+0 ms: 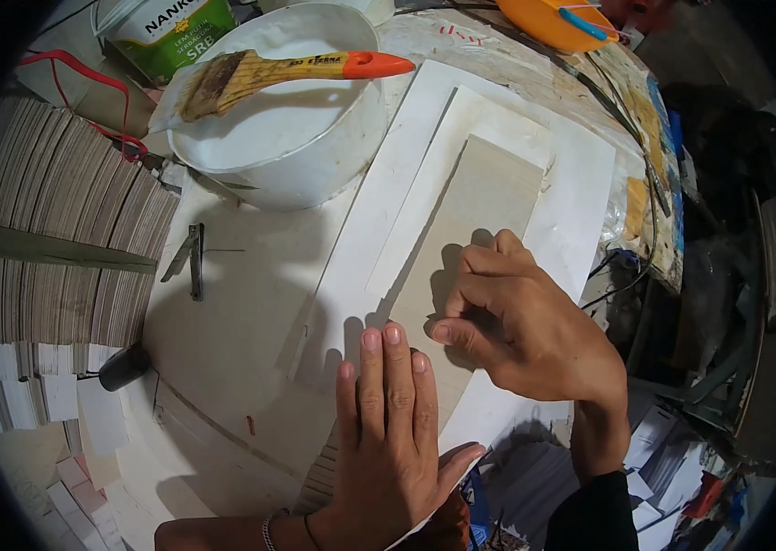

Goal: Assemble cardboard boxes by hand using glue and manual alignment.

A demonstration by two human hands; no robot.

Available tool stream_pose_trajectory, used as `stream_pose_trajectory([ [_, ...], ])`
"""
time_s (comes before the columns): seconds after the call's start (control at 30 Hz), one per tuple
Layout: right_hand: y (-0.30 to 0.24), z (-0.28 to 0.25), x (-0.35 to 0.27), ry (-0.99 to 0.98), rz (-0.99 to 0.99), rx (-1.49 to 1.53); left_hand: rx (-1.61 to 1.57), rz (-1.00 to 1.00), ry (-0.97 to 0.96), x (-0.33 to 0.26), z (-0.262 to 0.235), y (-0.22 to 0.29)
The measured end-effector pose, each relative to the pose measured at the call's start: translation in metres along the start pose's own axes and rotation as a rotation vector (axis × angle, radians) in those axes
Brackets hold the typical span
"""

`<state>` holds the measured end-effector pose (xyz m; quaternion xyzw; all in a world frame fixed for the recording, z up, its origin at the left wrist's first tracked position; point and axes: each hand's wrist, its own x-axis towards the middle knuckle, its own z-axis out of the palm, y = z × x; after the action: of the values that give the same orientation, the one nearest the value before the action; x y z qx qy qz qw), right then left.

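Observation:
A long grey-beige cardboard strip (491,184) lies on white paper sheets (406,197), slanting away to the far right. My left hand (390,422) is stretched out palm down at the near end of the strip, its fingers pointing away from me and covering its lower left edge. Over the strip's right side, my right hand (530,317) is curled with the thumb bent in towards the fingers. Whatever its fingers might hold is hidden behind the knuckles.
A flat brush (287,78) rests across a white bucket (314,165) of white paste. Nail clippers (195,262) lie on the table to the left, beside tall stacks of cut board (62,193). An orange bowl (553,26) stands at the back; a black cable (650,197) runs along the right edge.

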<state>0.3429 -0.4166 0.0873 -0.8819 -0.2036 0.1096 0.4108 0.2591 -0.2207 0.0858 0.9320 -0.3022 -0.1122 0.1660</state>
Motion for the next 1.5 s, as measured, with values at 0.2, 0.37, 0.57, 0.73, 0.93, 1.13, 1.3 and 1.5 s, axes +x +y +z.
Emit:
stream_pose_trajectory([
  [0.2, 0.003, 0.002, 0.003, -0.016, 0.021, 0.030, 0.013, -0.007, -0.003, 0.002, -0.001, 0.000],
  [0.37, 0.001, 0.000, 0.000, -0.012, 0.029, 0.015, 0.022, -0.002, -0.006, 0.002, 0.000, 0.002],
  [0.57, -0.003, 0.012, -0.016, 0.250, 0.000, 0.127, 0.068, -0.008, -0.047, 0.002, -0.009, 0.003],
  [0.73, -0.023, 0.060, -0.039, 1.077, -0.010, 0.681, -0.292, -0.137, -0.006, 0.001, -0.042, 0.013],
  [0.93, -0.081, 0.096, -0.038, 1.196, 0.188, 0.807, -0.954, 0.053, 0.056, 0.043, -0.051, -0.082],
  [1.13, -0.082, 0.124, -0.028, 1.080, 0.123, 0.777, -1.315, 0.080, 0.054, 0.057, -0.014, -0.076],
  [1.3, -0.077, 0.128, -0.028, 1.007, 0.078, 0.786, -1.285, 0.103, 0.028, 0.057, -0.019, -0.063],
  [1.5, -0.079, 0.129, -0.024, 0.994, 0.167, 0.720, -1.228, 0.083, 0.009, 0.058, -0.014, -0.066],
])
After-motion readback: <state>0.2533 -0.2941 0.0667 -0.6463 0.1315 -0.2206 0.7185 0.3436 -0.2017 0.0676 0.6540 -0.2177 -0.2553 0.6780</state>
